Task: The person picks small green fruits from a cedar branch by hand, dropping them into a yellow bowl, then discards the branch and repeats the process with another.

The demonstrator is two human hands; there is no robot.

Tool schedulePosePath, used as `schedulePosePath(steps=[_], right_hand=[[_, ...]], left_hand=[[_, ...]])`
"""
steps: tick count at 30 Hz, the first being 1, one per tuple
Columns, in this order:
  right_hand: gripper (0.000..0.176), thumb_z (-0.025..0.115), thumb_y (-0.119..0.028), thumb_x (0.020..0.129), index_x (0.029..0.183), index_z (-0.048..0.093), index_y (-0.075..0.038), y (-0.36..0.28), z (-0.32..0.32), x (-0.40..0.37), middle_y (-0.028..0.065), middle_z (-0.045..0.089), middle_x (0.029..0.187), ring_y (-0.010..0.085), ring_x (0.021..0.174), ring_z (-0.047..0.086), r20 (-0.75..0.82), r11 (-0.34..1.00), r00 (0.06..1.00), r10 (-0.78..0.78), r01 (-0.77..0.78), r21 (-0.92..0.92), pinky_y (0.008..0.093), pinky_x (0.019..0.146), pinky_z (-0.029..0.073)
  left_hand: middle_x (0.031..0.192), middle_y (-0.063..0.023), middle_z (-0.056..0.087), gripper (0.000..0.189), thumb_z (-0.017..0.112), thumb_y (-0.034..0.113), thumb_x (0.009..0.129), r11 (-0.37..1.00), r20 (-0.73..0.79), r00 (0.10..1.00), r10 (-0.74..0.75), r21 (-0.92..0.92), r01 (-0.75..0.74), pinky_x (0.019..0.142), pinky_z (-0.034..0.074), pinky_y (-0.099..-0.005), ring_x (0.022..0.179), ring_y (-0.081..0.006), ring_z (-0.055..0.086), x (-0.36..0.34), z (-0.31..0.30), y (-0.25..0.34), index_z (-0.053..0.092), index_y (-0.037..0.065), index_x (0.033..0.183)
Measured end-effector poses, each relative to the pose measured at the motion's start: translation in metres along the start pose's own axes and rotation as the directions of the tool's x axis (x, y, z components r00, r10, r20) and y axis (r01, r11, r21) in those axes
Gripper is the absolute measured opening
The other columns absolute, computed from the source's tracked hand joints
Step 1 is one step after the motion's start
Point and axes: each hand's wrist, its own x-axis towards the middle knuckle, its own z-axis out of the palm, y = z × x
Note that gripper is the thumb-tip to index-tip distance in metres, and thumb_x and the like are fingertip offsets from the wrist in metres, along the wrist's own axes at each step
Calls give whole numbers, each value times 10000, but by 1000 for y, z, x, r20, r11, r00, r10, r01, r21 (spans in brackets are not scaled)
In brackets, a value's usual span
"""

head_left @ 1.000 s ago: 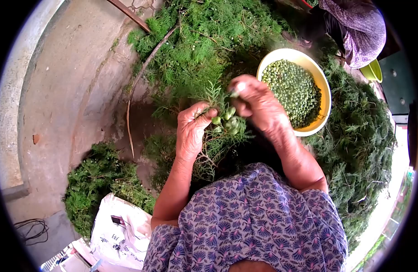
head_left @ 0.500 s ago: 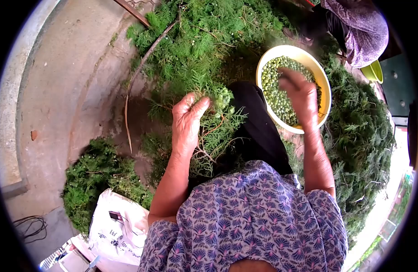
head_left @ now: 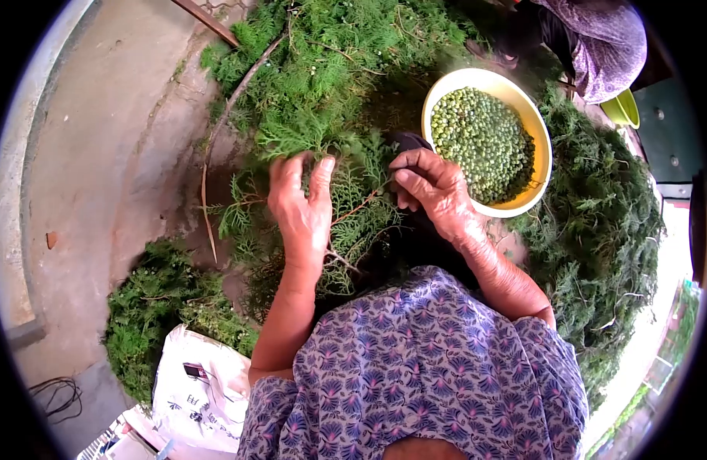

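Through my feed I see a stained concrete floor (head_left: pixel 131 130) on the left, bordered by a pale ledge (head_left: pixel 18 192). A small reddish fragment (head_left: pixel 51 240) lies on that floor, and a black cable (head_left: pixel 58 382) sits loosely coiled at lower left. On my right is a dark green panel (head_left: pixel 666 130); below it, glaring daylight (head_left: pixel 628 366) washes out the ground beside some greenery (head_left: pixel 682 330).
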Motion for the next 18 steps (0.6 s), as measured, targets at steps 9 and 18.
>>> schedulePosePath(steps=[9, 18], right_hand=[[178, 552, -128, 886, 996, 609, 0, -6, 0, 0, -13, 554, 701, 37, 534, 457, 14, 988, 992, -125, 126, -89, 183, 496, 401], [175, 525, -165, 903, 897, 593, -4, -16, 13, 8, -19, 478, 609, 55, 474, 388, -72, 988, 992, -108, 115, 100, 195, 441, 316]], left_hand=[[712, -17, 634, 182, 706, 187, 700, 725, 185, 808, 560, 362, -586, 706, 352, -321, 718, -183, 543, -24, 15, 31, 630, 76, 822], [688, -72, 562, 63, 608, 95, 797, 944, 186, 925, 330, -40, -328, 665, 394, -345, 652, -250, 520, -18, 19, 36, 573, 45, 780]])
